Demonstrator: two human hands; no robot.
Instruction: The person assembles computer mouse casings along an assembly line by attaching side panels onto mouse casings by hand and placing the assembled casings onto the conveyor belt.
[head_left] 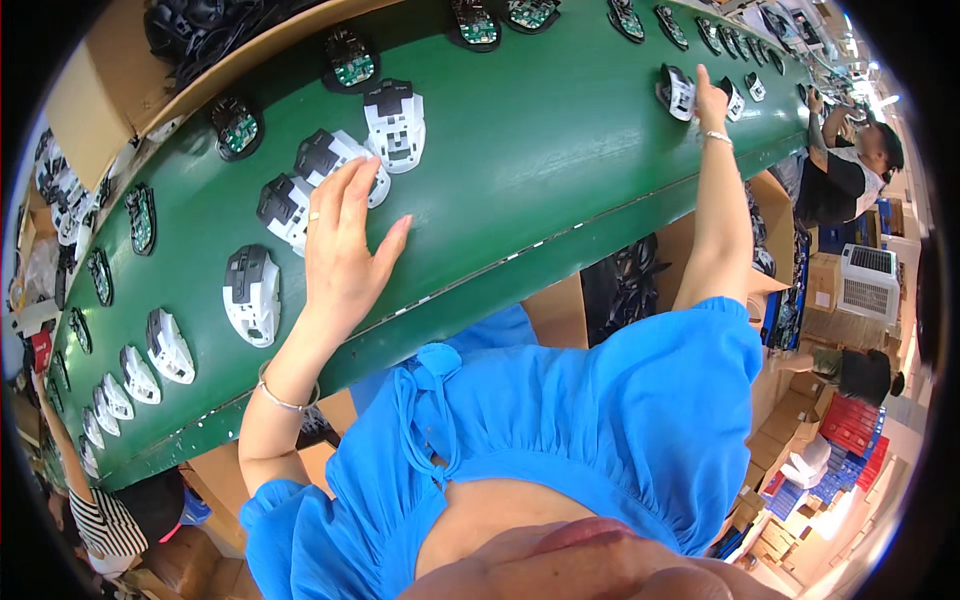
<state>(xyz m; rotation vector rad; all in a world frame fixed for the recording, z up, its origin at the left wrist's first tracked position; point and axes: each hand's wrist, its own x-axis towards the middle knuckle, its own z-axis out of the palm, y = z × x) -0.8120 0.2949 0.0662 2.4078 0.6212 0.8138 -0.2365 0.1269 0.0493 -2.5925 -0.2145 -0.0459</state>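
My left hand is palm down over the green belt, thumb spread from the fingers. Its fingertips reach over a cluster of white-and-black computer mouse shells; one shell is partly behind the hand, another shell lies just beyond the fingertips. Left of this hand is a separate mouse shell. My right hand stretches far to the right, seen edge-on with a finger extended. It is beside one mouse shell, seemingly at its edge, with another shell on its other side. Some right fingers are hidden.
Black mouse bases with green circuit boards line the far side. More white shells trail off at left. Cardboard boxes of black parts stand beyond the belt. Co-workers sit along it at right and lower left.
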